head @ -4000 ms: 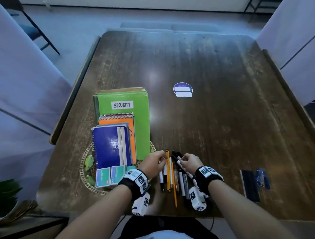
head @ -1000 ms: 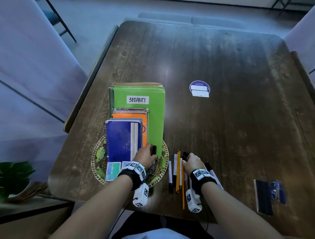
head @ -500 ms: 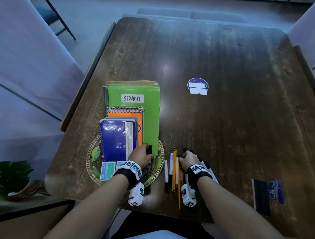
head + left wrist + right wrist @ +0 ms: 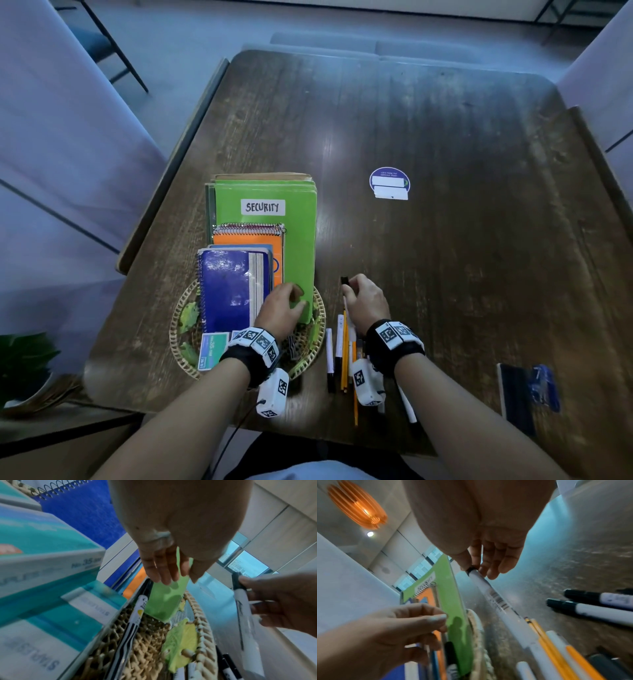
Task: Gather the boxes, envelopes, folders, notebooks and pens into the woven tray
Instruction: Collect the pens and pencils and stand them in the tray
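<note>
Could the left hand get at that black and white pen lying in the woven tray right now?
Probably yes. The left hand hovers empty over the green folder, and the black and white pen lies uncovered just below it in the woven tray, between the boxes and the rim, with nothing on top of it.

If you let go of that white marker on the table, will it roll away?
Probably a bit. The marker pinched by the right hand looks round and smooth, so it could roll sideways on the flat table. The pens lying beside it might stop it. It looks stiff and light.
</note>
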A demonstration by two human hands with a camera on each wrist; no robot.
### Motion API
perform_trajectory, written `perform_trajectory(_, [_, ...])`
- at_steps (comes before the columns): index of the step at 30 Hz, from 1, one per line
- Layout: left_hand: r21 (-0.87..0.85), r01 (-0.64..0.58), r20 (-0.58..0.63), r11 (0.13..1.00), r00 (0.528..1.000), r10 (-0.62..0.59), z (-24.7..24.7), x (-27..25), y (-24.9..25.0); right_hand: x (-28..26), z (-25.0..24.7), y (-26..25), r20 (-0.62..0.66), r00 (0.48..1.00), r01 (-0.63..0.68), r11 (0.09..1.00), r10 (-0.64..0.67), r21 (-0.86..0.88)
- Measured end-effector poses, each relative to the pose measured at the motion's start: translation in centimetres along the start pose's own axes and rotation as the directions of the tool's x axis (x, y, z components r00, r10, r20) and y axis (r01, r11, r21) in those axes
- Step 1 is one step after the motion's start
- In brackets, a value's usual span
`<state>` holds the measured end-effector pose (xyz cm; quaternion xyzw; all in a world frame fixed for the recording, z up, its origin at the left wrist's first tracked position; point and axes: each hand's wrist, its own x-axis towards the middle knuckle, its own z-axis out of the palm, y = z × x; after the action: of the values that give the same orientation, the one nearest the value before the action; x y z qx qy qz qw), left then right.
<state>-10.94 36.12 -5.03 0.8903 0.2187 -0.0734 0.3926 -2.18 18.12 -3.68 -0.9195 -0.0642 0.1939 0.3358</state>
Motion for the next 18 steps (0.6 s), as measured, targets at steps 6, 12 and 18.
perform_trajectory(6, [-0.237, -0.031, 0.168, 0.971, 0.983, 0.072, -1.1, -0.8, 1.1, -0.3, 1.5, -3.6, 0.076, 0.997, 0.000, 0.967, -0.020, 0.255])
perform_trajectory(12, [-0.195, -0.034, 0.102, 0.980, 0.993, 0.055, -1.0, -0.9, 0.1, -0.7, 2.0, -3.1, 0.166, 0.986, -0.031, 0.958, -0.018, 0.287])
perform_trajectory(18, [-0.019, 0.054, 0.115, 0.998, 0.992, -0.052, -0.4, -1.1, -1.2, -1.4, 0.6, 1.8, 0.234, 0.956, -0.185, 0.983, 0.175, 0.018])
